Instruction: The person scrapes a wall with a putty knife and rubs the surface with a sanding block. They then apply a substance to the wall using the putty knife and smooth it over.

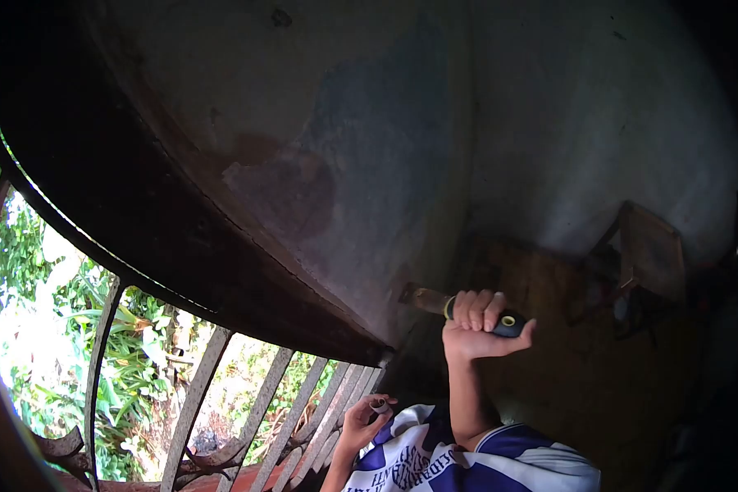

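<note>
A mottled wall (303, 98) is filling the upper middle of the view, and its paint is breaking into uneven areas: a blue-grey patch (369, 123) is spreading down the centre, and a darker, pinkish-brown stain (291, 193) is showing at its lower left. At a corner, a second, paler wall (582, 107) is running off to the right, catching a soft, dull light. A broad dark band (156, 213) is slanting down from the upper left, bordering a barred window (197, 398). Its weathered bars are standing against bright green foliage (131, 361), while a reddish ledge (279, 476) is running along below them. The rest of the room is lying in shadow; a wooden chair-like frame (652, 254) is standing near the right side, and a brownish floor (549, 287) is only dimly showing.

The right hand (477, 328) is holding a scraper-like tool (428, 301) in front of the lower wall near the corner. Its fingers (477, 307) are closing firmly round the black-and-yellow handle, and the blade is pointing left; whether its tip is touching the wall, I cannot tell. Lower down, near the bars, the left hand (359, 425) is pinching a small, hollow-looking cylinder (380, 406) between curled fingers, just beside the person's white-and-purple lettered shirt (418, 459).
</note>
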A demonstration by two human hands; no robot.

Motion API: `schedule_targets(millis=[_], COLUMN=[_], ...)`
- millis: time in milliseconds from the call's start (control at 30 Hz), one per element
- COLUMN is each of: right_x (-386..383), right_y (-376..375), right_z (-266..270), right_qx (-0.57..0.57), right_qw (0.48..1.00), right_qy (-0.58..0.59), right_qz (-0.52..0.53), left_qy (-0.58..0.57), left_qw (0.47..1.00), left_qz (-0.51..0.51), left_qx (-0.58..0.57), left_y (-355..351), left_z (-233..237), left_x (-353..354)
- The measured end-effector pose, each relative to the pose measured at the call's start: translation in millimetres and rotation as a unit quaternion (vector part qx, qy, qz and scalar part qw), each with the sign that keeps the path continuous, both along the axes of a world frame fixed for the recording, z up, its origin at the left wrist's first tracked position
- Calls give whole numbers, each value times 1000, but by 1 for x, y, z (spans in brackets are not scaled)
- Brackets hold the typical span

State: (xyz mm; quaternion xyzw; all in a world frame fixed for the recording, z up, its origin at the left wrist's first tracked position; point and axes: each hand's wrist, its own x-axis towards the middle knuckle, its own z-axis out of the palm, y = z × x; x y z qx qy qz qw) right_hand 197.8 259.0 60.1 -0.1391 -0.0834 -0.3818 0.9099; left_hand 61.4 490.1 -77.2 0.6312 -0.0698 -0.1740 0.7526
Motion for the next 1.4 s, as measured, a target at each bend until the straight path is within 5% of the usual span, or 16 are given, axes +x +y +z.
schedule_targets(millis=[67,100,167,300,367,433,500,567,767,1033,1267,1400], right_x=[14,27,36,9,-2,9,28,28,9,17,13,2], right_y=[29,48,56,4,-4,20,51,51,20,31,44,10], right_z=[-26,-54,-87,-20,5,-16,-61,-65,-22,-36,-50,-16], right_qx=[14,-40,-135,72,18,62,-57,-37,53,-20,-125,-52], right_qw=[999,990,981,996,1000,997,992,991,998,1000,969,995], right_qy=[37,135,142,31,10,43,113,130,40,-14,202,73], right_qz=[-1,1,-13,37,-5,15,0,-5,15,-2,72,46], left_qy=[-4,-4,-5,6,-6,-16,-14,-16,-1,18,2,-5], left_qw=[1000,1000,1000,1000,1000,1000,1000,1000,1000,999,999,999], left_qz=[-8,-12,-15,-9,-3,-1,-9,-18,-26,-37,-49,-34], left_qx=[-1,-2,0,-18,-3,0,7,14,9,6,-5,-2], left_y=[0,0,-1,0,-2,-4,-6,-5,-2,-6,-8,-5], left_z=[-1,-1,-2,-1,-5,-2,-1,0,-3,-5,0,-4], left_x=[4,3,2,7,7,9,9,13,14,13,15,10])
